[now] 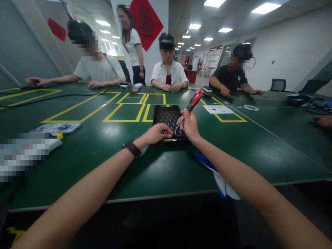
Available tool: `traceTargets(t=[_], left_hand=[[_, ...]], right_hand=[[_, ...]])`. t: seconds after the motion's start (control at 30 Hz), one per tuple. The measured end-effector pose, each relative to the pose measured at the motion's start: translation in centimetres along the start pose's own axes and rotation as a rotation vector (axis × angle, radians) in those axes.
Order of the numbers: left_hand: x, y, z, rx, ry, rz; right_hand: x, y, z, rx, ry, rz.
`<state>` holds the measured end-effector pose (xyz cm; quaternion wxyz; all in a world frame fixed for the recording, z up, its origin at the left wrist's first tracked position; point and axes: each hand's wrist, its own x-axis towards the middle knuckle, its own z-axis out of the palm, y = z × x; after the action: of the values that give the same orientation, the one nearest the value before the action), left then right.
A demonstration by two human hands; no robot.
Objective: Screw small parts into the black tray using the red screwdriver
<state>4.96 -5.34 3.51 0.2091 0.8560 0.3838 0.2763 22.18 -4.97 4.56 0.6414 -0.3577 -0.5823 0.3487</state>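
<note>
A screwdriver [195, 99] with a red and black handle slants down to the left, and my right hand [191, 125] is wrapped round its lower part. Its thin metal shaft reaches into a black plastic case [168, 111] with a patterned inside, lying on the green table. My left hand [157, 133] rests at the case's near left side, thumb and fingers pinched together close to the screwdriver's tip. What they pinch is too small to make out. A small pale strip shows on the case's near edge below them.
Blue and white gloves [223, 176] lie at the table's near edge, under my right forearm. A paper sheet [218, 109] and a white ring [251, 108] are to the right. Flat packages [55, 128] lie left. Yellow tape [121, 120] marks the table [166, 173]; several people are beyond.
</note>
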Motion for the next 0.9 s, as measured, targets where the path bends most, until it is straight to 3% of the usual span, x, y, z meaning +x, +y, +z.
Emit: traceTargets(t=[0.9], left_hand=[[-0.02,-0.33,0.21,-0.035,0.005,-0.010]], right_hand=[[0.13,0.19,0.02,0.005,0.001,-0.018]])
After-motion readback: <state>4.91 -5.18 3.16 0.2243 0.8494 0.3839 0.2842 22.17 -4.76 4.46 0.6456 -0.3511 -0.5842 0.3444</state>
